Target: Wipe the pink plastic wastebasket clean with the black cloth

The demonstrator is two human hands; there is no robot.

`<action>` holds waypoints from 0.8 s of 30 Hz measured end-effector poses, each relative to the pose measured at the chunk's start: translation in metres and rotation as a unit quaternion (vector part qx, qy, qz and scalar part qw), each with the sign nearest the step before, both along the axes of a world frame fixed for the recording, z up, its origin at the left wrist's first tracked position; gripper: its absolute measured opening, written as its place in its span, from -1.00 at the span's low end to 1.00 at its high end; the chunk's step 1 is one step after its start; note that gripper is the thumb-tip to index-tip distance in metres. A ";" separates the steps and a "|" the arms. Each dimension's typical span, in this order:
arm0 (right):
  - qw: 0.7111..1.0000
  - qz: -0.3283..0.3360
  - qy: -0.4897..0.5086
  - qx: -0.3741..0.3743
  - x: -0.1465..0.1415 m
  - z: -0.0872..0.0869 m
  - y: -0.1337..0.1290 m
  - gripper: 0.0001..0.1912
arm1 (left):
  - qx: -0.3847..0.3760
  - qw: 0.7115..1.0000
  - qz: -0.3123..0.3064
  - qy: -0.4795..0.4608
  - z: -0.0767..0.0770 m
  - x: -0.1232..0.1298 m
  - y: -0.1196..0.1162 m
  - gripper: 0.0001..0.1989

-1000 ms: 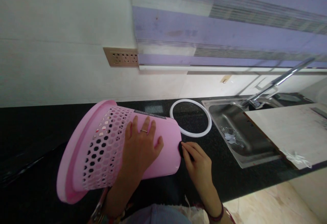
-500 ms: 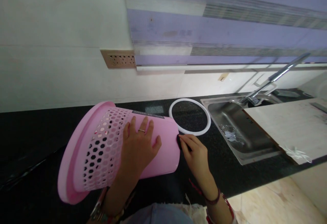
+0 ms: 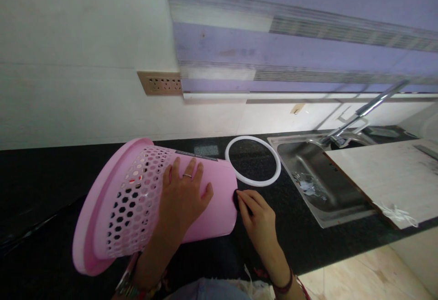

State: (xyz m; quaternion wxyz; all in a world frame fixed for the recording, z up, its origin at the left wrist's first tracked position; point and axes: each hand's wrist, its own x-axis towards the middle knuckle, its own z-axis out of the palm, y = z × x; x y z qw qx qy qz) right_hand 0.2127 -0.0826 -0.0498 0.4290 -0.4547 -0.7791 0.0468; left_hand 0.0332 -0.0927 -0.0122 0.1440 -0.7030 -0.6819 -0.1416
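A pink plastic wastebasket (image 3: 215,190), its upper part pierced with honeycomb holes, lies on its side with the wide rim to the left. My left hand (image 3: 181,195) rests flat on its side, fingers spread, a ring on one finger. At the basket's base end, my right hand (image 3: 256,213) pinches a small round black piece (image 3: 236,198) between thumb and fingers. That piece is against the base's edge; its far side is hidden. A white ring (image 3: 263,183) lies flat on the counter just beyond the base.
The black countertop (image 3: 290,227) runs along a tiled wall with a socket panel (image 3: 162,84). To the right is a steel sink (image 3: 325,204) with a faucet (image 3: 367,108), partly covered by a pale board (image 3: 386,167) with a white string (image 3: 398,213). A purple striped blind (image 3: 273,44) hangs above.
The view has tilted a little. The basket and my right hand with the black piece appear slightly further left; both hands keep the same hold.
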 end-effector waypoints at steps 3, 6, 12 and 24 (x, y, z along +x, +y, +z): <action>1.000 0.008 -0.010 -0.008 0.000 0.001 0.003 -0.76 | -0.001 1.000 0.001 -0.004 0.000 0.000 0.000 -0.53; 0.999 0.022 0.005 -0.030 0.000 0.003 0.013 -0.77 | 0.005 1.000 0.008 -0.008 -0.001 0.001 -0.001 -0.54; 1.000 0.008 0.003 -0.007 0.001 0.000 0.008 -0.77 | 0.009 1.000 0.007 -0.012 -0.002 0.002 -0.002 -0.54; 1.000 0.005 -0.024 0.016 -0.002 0.003 0.010 -0.77 | -0.002 1.000 0.006 -0.017 -0.001 0.002 0.000 -0.53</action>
